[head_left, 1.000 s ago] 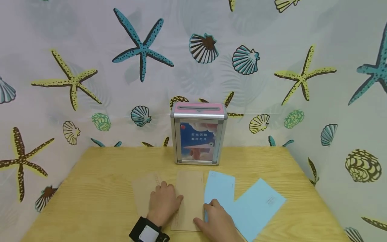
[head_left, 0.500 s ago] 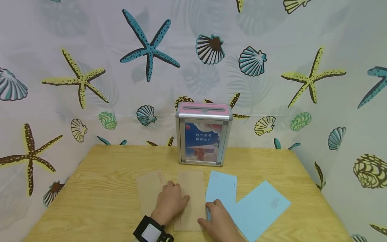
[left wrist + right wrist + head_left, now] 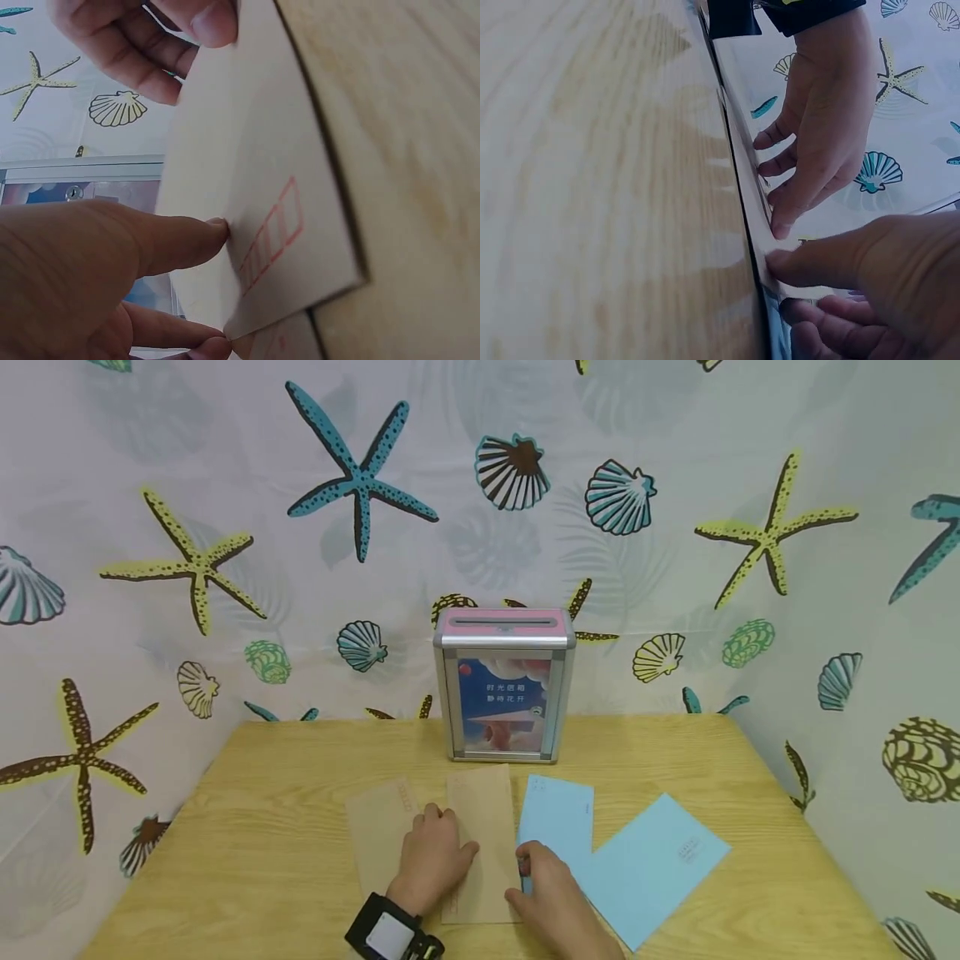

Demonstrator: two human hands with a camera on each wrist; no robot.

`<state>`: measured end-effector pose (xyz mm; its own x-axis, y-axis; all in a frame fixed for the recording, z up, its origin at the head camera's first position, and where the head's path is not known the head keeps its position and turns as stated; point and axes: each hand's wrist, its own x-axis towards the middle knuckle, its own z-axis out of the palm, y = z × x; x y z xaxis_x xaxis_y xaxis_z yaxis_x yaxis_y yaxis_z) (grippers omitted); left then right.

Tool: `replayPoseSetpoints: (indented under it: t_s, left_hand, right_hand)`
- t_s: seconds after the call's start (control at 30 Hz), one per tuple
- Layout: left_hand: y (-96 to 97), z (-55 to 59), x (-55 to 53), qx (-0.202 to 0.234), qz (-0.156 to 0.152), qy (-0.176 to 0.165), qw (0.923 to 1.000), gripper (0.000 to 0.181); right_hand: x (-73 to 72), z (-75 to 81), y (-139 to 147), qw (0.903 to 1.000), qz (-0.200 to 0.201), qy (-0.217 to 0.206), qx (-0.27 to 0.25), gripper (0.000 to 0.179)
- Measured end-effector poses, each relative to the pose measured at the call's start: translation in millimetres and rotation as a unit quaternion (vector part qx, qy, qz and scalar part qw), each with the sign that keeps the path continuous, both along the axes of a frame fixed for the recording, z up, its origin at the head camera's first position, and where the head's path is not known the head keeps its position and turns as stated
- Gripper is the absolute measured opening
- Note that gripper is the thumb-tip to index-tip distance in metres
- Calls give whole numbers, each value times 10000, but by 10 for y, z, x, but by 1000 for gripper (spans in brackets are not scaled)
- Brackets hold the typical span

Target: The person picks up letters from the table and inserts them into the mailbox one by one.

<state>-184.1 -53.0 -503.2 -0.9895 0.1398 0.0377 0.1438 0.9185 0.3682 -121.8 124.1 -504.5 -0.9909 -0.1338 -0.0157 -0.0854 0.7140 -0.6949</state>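
Note:
A brown paper envelope (image 3: 483,843) lies lengthwise between both hands, with a row of red boxes at its near left corner. My left hand (image 3: 435,864) pinches its left edge, thumb on top; the left wrist view shows that thumb (image 3: 195,241) beside the red boxes. At the opposite edge my right hand (image 3: 555,893) grips with its thumb on the paper and fingers curled at the side. A second brown envelope (image 3: 371,827) lies partly under the left hand. One blue envelope (image 3: 561,814) reaches behind the right hand, and another blue envelope (image 3: 656,872) lies slanted beside it.
A silver-framed letter box (image 3: 504,702) with a pink slotted top stands at the back of the wooden table (image 3: 285,810). Behind it hangs a cloth (image 3: 465,560) printed with starfish and shells. A black strap with a device (image 3: 390,931) sits on the left wrist.
The held brown envelope has shifted slightly away toward the letter box, with both hands keeping their places at its edges. The head view has also shifted a little.

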Motion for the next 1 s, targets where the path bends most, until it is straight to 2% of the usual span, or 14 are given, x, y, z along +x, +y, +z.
replayPoseSetpoints:
  t_s: [0.17,0.33,0.4,0.47,0.53,0.6,0.67,0.73,0.83,1.0]
  left_hand:
    - [-25,-21,18,-62,29,119,9999,54]
    - [-54,-38,-66,51,101,134,9998,64]
    - [-64,-27,-99,361,119,166,9991,67]
    - [-73,-7,-113,918,74,212,9955,69]
    - [-80,23,-125,1686,-35,229,9854,69]
    - [-81,67,-135,2466,-123,225,9688,66]
    - [-82,119,-147,3065,-190,253,9513,59]
    - [-85,174,-156,3418,-213,365,9388,51]
    - [-94,235,-169,3747,-219,516,9255,40]
    - [-121,294,-175,4277,-94,444,9028,30]
  right_hand:
    - [18,-40,-15,9990,-83,314,-296,53]
    - [19,-11,8,9964,-212,527,-622,48]
    - [20,3,21,9954,-238,545,-751,40]
    - [19,10,27,9943,-274,590,-839,34]
    - [13,12,30,9931,-337,683,-891,30]
    - [9,18,35,9915,-352,846,-919,21]
    - [3,27,42,9895,-307,1036,-957,16]
    - [-1,41,45,9877,-273,1186,-980,14]
    - [-2,61,46,9863,-273,1306,-966,18]
    - [7,72,56,9882,-263,1268,-816,17]
